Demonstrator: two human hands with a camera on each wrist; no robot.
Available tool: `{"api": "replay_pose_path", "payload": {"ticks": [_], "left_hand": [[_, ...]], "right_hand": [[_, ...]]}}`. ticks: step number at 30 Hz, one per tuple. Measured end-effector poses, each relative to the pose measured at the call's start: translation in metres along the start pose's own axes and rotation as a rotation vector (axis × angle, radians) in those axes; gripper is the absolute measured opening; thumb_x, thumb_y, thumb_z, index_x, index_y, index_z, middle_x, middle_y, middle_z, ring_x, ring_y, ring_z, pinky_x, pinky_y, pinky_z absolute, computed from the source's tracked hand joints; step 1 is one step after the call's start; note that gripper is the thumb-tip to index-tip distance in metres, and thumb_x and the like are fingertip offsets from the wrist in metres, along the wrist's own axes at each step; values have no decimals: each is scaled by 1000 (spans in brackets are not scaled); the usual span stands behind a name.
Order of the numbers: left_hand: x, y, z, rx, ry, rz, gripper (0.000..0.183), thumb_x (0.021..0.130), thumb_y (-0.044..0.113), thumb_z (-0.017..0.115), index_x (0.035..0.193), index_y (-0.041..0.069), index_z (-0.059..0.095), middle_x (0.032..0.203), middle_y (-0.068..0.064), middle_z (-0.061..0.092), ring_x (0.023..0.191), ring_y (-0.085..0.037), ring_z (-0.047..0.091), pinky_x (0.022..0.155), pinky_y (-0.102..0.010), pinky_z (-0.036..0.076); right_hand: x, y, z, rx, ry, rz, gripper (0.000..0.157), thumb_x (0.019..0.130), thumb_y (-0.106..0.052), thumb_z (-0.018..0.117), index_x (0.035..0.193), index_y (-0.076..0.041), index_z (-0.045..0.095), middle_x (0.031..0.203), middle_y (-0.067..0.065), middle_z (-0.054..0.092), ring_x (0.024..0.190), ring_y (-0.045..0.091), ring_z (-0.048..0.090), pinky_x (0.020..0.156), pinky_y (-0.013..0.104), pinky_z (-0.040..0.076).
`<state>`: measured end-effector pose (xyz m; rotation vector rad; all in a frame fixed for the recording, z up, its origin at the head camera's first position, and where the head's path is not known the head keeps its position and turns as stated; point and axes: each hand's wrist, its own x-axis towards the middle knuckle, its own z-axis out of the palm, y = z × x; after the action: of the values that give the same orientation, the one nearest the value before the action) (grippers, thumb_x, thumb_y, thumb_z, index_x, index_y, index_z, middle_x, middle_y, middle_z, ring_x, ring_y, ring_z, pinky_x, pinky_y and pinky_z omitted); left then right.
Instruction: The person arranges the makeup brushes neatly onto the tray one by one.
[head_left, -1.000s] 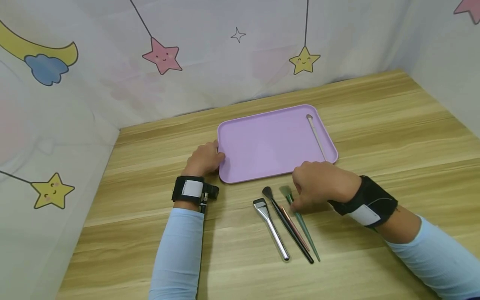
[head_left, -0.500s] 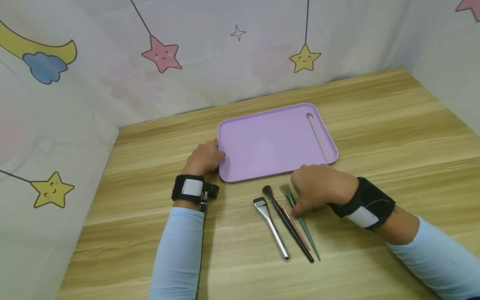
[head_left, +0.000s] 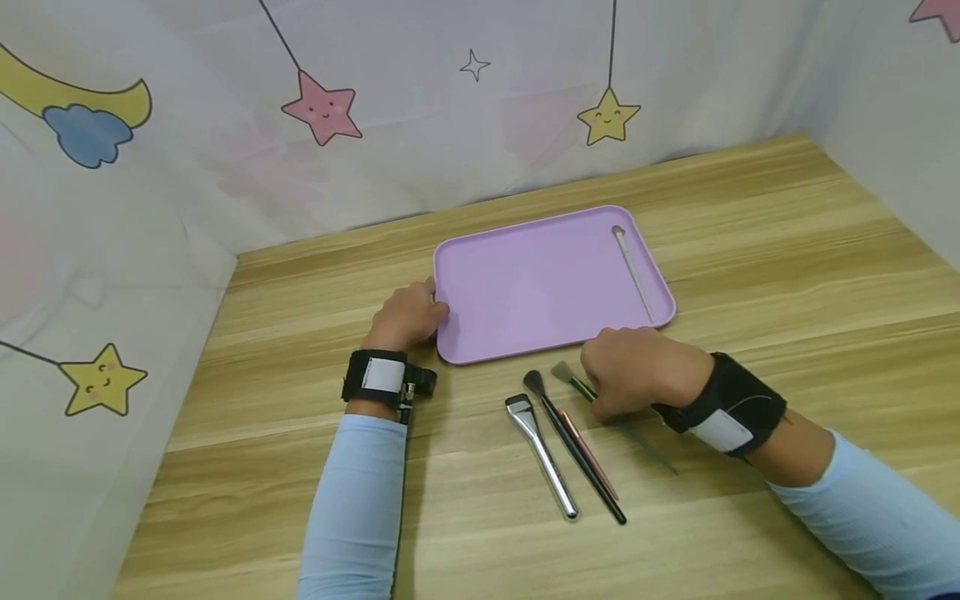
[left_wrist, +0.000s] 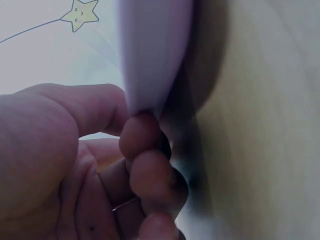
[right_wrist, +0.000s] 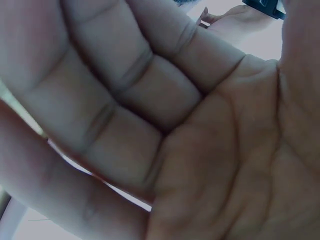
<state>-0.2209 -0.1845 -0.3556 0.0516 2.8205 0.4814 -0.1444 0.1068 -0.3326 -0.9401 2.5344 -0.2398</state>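
My left hand (head_left: 408, 315) grips the left rim of a lilac tray (head_left: 532, 283); in the left wrist view, thumb and curled fingers hold the tray edge (left_wrist: 155, 50). Below the tray's front right corner, my right hand (head_left: 641, 367) pinches a green makeup brush (head_left: 582, 387) by its handle. Its bristles point toward the tray and its thin tail slants out under the palm. Left of it lie a black makeup brush (head_left: 574, 446), a rose-gold brush (head_left: 589, 454) and a silver flat-headed brush (head_left: 549, 462). The right wrist view shows mostly palm and curled fingers, with the green brush hidden.
A slim white brush (head_left: 633, 271) lies inside the tray along its right side. The wooden table (head_left: 787, 250) meets a printed cloth backdrop (head_left: 420, 108) at the back and at both sides.
The green brush has turned away from the other brushes, its tail swinging right and its bristles shifting slightly left. The left hand and tray stay in place.
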Motion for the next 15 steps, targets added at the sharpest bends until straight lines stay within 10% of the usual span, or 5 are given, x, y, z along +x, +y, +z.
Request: {"api": "replay_pose_path", "payload": {"ticks": [15], "left_hand": [[0, 0, 1, -4, 0, 5, 40, 88, 24, 43, 124, 6, 46, 91, -14, 56, 71, -24, 54, 56, -36, 42]], "right_hand": [[0, 3, -5, 43, 126, 19, 30, 67, -23, 64, 47, -19, 43, 43, -12, 32, 40, 7, 34, 35, 24, 25]]}}
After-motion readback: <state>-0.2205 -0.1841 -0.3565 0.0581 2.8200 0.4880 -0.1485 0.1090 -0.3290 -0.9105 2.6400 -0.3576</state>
